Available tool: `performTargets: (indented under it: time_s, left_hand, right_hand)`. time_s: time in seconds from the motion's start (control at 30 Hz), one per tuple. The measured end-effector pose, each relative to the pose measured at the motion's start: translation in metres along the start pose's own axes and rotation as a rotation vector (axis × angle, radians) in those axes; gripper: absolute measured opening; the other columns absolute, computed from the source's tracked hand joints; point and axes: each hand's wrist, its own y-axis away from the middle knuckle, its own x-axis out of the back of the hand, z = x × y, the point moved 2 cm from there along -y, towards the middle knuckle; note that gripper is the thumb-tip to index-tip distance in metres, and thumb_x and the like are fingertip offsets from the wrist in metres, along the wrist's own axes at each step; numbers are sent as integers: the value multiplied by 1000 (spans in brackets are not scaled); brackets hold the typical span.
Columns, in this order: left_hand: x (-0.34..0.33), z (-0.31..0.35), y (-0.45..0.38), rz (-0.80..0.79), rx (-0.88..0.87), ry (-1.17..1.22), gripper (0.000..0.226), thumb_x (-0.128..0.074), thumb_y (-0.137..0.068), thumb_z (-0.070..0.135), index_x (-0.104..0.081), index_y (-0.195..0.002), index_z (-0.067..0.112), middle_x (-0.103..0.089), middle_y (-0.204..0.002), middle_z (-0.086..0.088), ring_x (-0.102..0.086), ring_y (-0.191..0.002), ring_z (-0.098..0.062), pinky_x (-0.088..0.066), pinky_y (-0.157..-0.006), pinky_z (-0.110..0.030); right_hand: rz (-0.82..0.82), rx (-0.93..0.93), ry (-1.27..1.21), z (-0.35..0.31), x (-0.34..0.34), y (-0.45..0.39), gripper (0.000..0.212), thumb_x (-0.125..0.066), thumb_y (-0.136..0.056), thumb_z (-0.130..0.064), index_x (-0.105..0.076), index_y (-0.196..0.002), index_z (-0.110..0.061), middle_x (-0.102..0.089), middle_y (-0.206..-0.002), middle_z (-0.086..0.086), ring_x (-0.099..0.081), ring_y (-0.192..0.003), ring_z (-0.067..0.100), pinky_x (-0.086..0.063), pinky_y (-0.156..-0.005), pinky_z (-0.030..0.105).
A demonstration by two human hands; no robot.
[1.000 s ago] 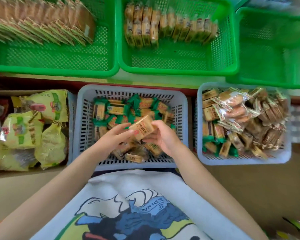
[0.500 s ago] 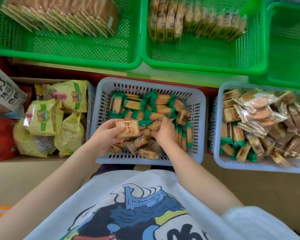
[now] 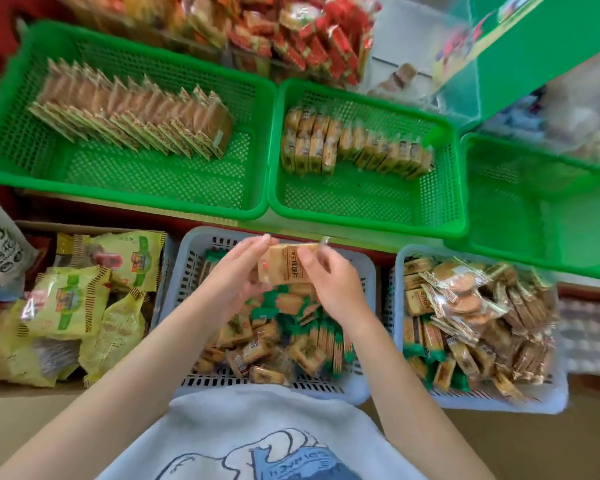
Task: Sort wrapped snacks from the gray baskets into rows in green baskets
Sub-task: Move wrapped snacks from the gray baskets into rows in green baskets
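My left hand (image 3: 238, 271) and my right hand (image 3: 329, 282) together hold a small stack of tan wrapped snacks (image 3: 286, 265) above the far rim of the middle gray basket (image 3: 187, 268). That basket is full of tan and green wrapped snacks (image 3: 284, 337). Beyond it stands a green basket (image 3: 361, 213) with a row of tan snacks (image 3: 354, 147) along its far side. A second gray basket (image 3: 499, 400) at the right holds mixed wrapped snacks.
A green basket (image 3: 125, 199) at far left holds a slanted row of flat wafer packs (image 3: 136, 116). An empty green basket (image 3: 541, 216) stands at far right. Yellow snack bags (image 3: 66, 306) fill a box at left. Red packets (image 3: 291, 29) pile up behind.
Both hands have lifted out of the middle gray basket with the tan snacks and moved toward its far rim. The camera has tilted up, showing more of the green baskets.
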Motion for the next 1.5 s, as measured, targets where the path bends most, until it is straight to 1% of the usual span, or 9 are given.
performTargets:
  time_s: [0.1, 0.2, 0.3, 0.47, 0.67, 0.87, 1.13, 1.27, 1.5]
  left_hand:
    - [-24, 23, -11, -26, -94, -99, 33, -62, -91, 41, -61, -115, 20, -70, -94, 3, -67, -87, -12, -49, -73, -29]
    - [-37, 40, -28, -25, -143, -107, 28, -57, -99, 35, -59, -117, 15, -68, -90, 2, -64, -78, -10, -47, -65, -27]
    - [-42, 54, -47, 57, -193, -251, 38, -57, -91, 46, -55, -119, 21, -65, -102, -1, -62, -85, -16, -47, -69, -32]
    - [-20, 63, -79, 320, -550, -938, 59, -49, -101, 47, -37, -149, 16, -52, -138, -6, -49, -125, -20, -42, -101, -39]
    - [14, 39, -109, 282, -416, -1688, 86, -39, -96, 65, 11, -158, 33, -15, -167, -4, -30, -148, -23, -23, -118, -43]
    - [14, 40, -113, 256, -413, -1657, 78, -24, -91, 79, 5, -156, 47, -14, -167, -4, -49, -135, -24, -30, -112, -42]
    - [14, 43, -115, 264, -395, -1535, 56, -21, -101, 62, -9, -155, 51, -18, -166, -1, -59, -122, -19, -31, -108, -38]
    - [14, 44, -115, 263, -397, -1541, 53, -22, -101, 61, -25, -152, 49, -20, -166, -2, -61, -118, -21, -33, -105, -39]
    - [18, 41, -118, 259, -499, -1546, 45, -24, -102, 61, -57, -125, 40, -36, -159, -12, -67, -83, -27, -40, -83, -37]
  right_hand:
    - [98, 78, 131, -15, 4, -14, 51, -38, -93, -68, -40, -109, -19, -50, -102, -2, -53, -94, 20, -50, -79, 42]
    - [-1, -21, -197, -25, 7, -33, 61, -44, -100, -55, -24, -143, -18, -49, -131, 6, -53, -116, 20, -50, -94, 37]
    - [-120, -78, -376, -31, 19, -52, 60, -55, -100, -37, -24, -149, -22, -54, -132, 5, -61, -109, 15, -56, -78, 26]
    - [45, -96, -335, -27, 40, -88, 60, -73, -89, -35, -46, -140, -18, -60, -125, 2, -65, -108, 19, -61, -82, 36]
    - [241, -300, -76, -22, 51, -171, 55, -76, -77, -43, -51, -118, -17, -57, -120, 6, -62, -96, 21, -58, -77, 39]
    - [128, -353, -23, -34, -5, -214, 84, -73, -86, -48, -30, -148, -12, -28, -154, 17, -49, -127, 36, -45, -93, 35]
    - [17, -477, -207, -22, -20, -218, 98, -69, -84, -60, -16, -157, -19, -30, -160, 8, -38, -141, 31, -39, -108, 44]
    - [-69, -547, -236, -21, -29, -225, 138, -69, -51, -89, -15, -159, -23, -34, -160, 7, -49, -134, 35, -50, -102, 54]
    - [-47, -573, -158, -25, -30, -228, 80, -55, -96, -57, -33, -151, -4, -55, -138, 11, -60, -106, 29, -59, -77, 42]
